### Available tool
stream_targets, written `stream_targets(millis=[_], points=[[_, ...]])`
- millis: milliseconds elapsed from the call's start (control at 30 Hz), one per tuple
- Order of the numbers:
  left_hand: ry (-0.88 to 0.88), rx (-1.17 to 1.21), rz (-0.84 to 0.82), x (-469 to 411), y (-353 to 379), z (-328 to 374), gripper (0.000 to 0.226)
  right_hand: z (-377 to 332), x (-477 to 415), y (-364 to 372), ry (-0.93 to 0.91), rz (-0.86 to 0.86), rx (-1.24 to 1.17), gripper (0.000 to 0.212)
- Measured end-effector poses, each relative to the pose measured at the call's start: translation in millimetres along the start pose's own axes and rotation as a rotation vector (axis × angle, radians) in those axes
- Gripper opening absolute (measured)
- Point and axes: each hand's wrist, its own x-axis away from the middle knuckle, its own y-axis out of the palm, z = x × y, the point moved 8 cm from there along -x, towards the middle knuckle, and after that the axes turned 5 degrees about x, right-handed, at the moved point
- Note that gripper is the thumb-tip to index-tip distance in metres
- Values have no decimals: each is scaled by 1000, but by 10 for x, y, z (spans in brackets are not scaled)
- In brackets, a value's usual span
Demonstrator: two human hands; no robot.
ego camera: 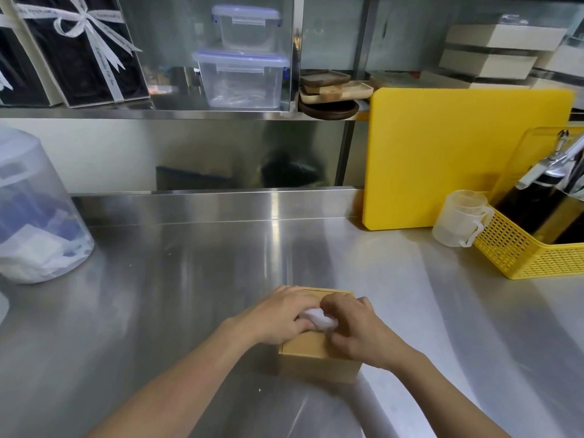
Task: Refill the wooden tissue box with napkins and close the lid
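Note:
A light wooden tissue box stands on the steel counter near its front edge, with its lid down on top. A white napkin sticks up from the middle of the lid. My left hand rests on the left of the lid with its fingers pinching the napkin. My right hand covers the right of the lid, and its fingers grip the same napkin. Both hands hide most of the lid and its slot.
A clear plastic tub holding white napkins stands at the far left. A yellow cutting board leans on the backsplash at right, beside a measuring cup and a yellow basket with bottles. Shelves above hold containers.

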Motion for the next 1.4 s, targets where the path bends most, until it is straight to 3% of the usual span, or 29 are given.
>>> stream_targets(millis=[67,167,267,433,667,900,1100,1400], points=[[-43,100,28,42,-22,-45,13,12,-31,44,17,-100,4,38],[-91,144,54,86,-12,-84,10,-29,-89,30,-1,-168,44,24],[-98,169,93,105,-15,-81,12,-54,-96,6,0,-181,69,32],[-151,258,142,159,-27,-121,14,-9,-40,-56,59,-35,-63,38],[-186,456,274,140,-48,-191,11,202,37,-66,230,-7,-228,14],[-189,600,385,192,-82,-301,13,173,11,-124,224,67,-251,29],[-226,652,444,219,-70,-411,17,285,31,-173,284,147,-375,9],[-221,770,537,316,-139,-436,18,434,128,-321,352,320,-508,7]])
